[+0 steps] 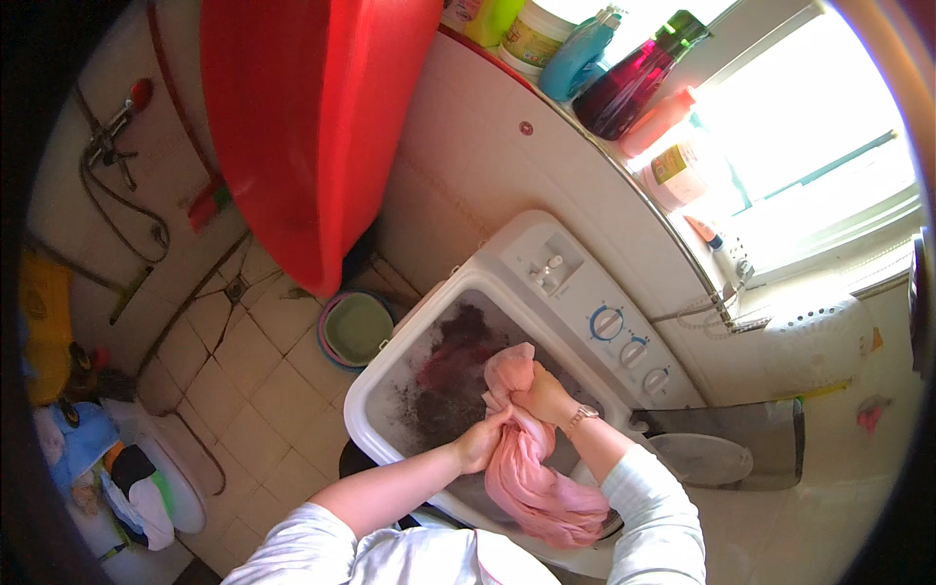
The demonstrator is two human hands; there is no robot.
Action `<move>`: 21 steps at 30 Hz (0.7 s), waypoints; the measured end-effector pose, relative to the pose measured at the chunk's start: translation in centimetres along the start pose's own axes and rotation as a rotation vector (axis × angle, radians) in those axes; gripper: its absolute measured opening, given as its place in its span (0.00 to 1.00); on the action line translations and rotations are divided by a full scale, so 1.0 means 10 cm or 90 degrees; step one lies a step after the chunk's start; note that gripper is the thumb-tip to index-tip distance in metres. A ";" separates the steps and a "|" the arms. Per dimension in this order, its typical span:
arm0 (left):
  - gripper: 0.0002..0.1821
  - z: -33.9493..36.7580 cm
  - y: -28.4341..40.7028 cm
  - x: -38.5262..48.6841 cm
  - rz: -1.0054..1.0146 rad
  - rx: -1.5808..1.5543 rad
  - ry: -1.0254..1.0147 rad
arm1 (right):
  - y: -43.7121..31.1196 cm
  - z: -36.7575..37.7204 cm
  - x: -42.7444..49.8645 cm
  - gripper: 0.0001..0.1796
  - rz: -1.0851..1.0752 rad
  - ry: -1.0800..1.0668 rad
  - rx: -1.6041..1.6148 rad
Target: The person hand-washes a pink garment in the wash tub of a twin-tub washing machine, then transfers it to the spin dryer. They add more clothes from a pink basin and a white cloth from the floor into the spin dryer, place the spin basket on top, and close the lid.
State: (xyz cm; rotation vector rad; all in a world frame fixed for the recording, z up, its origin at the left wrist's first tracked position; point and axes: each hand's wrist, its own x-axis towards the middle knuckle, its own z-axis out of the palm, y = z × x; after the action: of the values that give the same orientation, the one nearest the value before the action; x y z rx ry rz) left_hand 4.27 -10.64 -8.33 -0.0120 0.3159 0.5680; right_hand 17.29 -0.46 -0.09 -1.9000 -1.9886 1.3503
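Note:
Both my hands are closed around a pink cloth, bunched and twisted above the tub of a white washing machine. My left hand grips its middle from the left. Just above and to the right, my right hand, with a watch at the wrist, holds the cloth near its bunched upper end. The lower folds hang toward me over the machine's near right part. Dark red and black laundry lies in the sudsy water of the tub.
Dial knobs line the machine's back panel. A raised translucent lid stands at right. Bottles crowd the windowsill. A large red plastic tub leans against the wall, near nested basins. Clothes lie at far left.

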 end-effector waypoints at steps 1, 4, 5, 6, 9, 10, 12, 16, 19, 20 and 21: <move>0.30 0.05 -0.01 -0.04 0.007 0.003 -0.001 | 0.00 -0.05 -0.07 0.32 -0.014 -0.032 -0.005; 0.34 0.15 -0.01 -0.13 -0.024 0.079 0.038 | 0.06 -0.32 -0.25 0.39 0.118 -0.157 0.403; 0.33 0.17 -0.01 -0.18 -0.022 0.067 0.013 | 0.11 -0.40 -0.30 0.42 0.174 -0.185 0.613; 0.34 0.19 -0.04 -0.23 -0.019 0.026 0.003 | 0.16 -0.44 -0.32 0.45 0.257 -0.111 0.634; 0.33 0.19 -0.13 -0.31 -0.070 0.005 -0.015 | 0.43 -0.34 -0.29 0.46 0.197 -0.104 0.647; 0.31 0.18 -0.18 -0.33 -0.048 -0.006 -0.035 | 0.53 -0.21 -0.24 0.46 0.171 -0.111 0.709; 0.30 0.13 -0.25 -0.32 -0.052 -0.046 -0.068 | 0.74 0.08 -0.13 0.45 0.079 -0.247 0.899; 0.27 -0.02 -0.32 -0.25 0.019 -0.082 -0.081 | 0.94 0.32 -0.15 0.42 -0.004 -0.268 1.003; 0.28 -0.11 -0.28 -0.26 0.021 -0.198 -0.203 | 0.83 0.30 -0.36 0.41 0.001 -0.153 1.020; 0.29 -0.12 -0.25 -0.26 0.028 -0.191 -0.150 | 0.78 0.27 -0.50 0.40 -0.013 -0.106 1.054; 0.29 -0.11 -0.23 -0.27 0.032 -0.173 -0.049 | 0.70 0.27 -0.60 0.41 0.006 -0.068 1.032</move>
State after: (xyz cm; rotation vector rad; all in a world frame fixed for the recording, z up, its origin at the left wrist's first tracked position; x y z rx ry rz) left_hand 3.05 -14.11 -8.77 -0.2441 0.1632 0.6567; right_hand 22.51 -7.99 -3.08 -0.9427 -0.3139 1.9900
